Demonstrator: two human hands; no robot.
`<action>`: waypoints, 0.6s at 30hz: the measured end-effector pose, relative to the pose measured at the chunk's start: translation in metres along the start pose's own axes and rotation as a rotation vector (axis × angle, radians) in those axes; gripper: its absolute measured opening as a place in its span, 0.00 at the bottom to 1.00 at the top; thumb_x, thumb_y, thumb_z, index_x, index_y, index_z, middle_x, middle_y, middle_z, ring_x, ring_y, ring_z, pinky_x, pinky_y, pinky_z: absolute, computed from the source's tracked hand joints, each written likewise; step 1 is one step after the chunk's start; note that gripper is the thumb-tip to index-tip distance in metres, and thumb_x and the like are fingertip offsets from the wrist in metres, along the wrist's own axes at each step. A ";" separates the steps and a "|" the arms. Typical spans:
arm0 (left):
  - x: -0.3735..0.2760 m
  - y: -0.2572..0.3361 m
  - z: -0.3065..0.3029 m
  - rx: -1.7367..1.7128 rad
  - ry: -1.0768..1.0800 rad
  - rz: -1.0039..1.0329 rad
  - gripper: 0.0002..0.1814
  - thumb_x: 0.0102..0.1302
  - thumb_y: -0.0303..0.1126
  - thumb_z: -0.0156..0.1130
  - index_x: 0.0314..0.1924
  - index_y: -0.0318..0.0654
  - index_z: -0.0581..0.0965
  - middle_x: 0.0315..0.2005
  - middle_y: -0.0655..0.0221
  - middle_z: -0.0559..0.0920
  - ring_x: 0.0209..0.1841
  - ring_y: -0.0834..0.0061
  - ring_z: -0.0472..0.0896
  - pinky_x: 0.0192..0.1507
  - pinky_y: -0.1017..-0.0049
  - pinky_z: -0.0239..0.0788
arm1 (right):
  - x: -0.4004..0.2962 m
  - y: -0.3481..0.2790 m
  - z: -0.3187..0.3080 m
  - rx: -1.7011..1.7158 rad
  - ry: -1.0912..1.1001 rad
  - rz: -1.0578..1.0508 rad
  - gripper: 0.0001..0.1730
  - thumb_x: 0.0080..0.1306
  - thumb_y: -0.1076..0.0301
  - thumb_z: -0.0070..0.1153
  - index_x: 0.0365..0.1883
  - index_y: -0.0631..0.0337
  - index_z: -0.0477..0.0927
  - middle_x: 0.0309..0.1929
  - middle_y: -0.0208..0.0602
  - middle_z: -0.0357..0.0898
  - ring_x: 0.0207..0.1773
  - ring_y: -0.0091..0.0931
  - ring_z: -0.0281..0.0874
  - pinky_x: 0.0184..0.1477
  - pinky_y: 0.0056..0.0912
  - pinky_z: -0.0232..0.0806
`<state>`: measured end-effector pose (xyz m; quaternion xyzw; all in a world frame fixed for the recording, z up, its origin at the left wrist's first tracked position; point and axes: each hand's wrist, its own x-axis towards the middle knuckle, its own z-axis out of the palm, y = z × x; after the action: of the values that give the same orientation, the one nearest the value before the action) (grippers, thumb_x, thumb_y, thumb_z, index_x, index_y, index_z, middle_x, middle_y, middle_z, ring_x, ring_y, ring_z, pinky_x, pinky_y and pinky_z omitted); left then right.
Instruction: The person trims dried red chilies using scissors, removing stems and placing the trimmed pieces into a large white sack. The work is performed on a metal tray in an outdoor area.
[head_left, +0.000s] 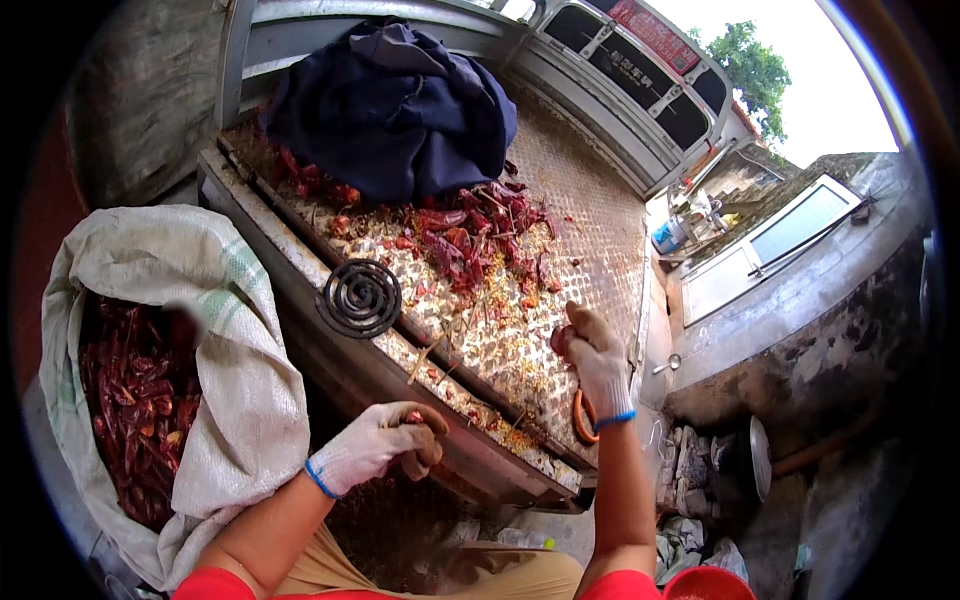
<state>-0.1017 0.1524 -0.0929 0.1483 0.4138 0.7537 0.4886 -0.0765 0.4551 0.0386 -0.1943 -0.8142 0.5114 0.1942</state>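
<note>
My left hand (386, 442), in a white work glove with a blue cuff, is over the near edge of a metal truck bed (600, 217), closed on a small piece of dried red chili. My right hand (600, 360), gloved alike, holds a dried red chili pepper (559, 341) above the bed's right side. Beside its wrist lie orange-handled scissors or a similar tool (583, 420); the blades cannot be seen. Dried red chilies (465, 247) and scattered yellow seeds (491, 345) lie on the bed, partly beneath a dark blue cloth (397, 112).
A woven white sack (240, 397) of dried chilies (142, 405) stands at the left. A black mosquito coil or coiled metal ring (360, 298) rests on the bed's edge. At the right are a white door (720, 285), a ladle (674, 362) and a red container (709, 585).
</note>
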 end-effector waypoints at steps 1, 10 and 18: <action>0.000 -0.002 -0.002 -0.044 0.003 0.007 0.19 0.76 0.37 0.60 0.58 0.29 0.74 0.38 0.61 0.85 0.35 0.71 0.87 0.36 0.73 0.82 | -0.021 -0.010 0.004 0.079 -0.049 0.016 0.24 0.65 0.82 0.51 0.61 0.69 0.80 0.50 0.39 0.86 0.45 0.26 0.84 0.43 0.25 0.76; 0.000 -0.025 0.002 -0.304 -0.194 -0.057 0.28 0.77 0.43 0.60 0.67 0.33 0.69 0.48 0.59 0.85 0.42 0.63 0.89 0.40 0.64 0.86 | -0.129 -0.001 0.058 -0.025 -0.421 -0.377 0.21 0.62 0.82 0.60 0.55 0.66 0.83 0.56 0.42 0.86 0.56 0.33 0.83 0.60 0.35 0.72; -0.016 -0.018 0.003 -0.283 -0.260 -0.111 0.27 0.72 0.42 0.68 0.64 0.39 0.72 0.50 0.67 0.83 0.41 0.71 0.86 0.44 0.66 0.84 | -0.142 0.005 0.085 -0.126 -0.335 -0.582 0.27 0.54 0.81 0.63 0.55 0.58 0.85 0.51 0.39 0.87 0.53 0.36 0.83 0.57 0.38 0.72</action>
<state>-0.0807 0.1432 -0.1019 0.1511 0.2445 0.7508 0.5948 0.0006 0.3196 -0.0165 0.1213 -0.8861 0.4082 0.1830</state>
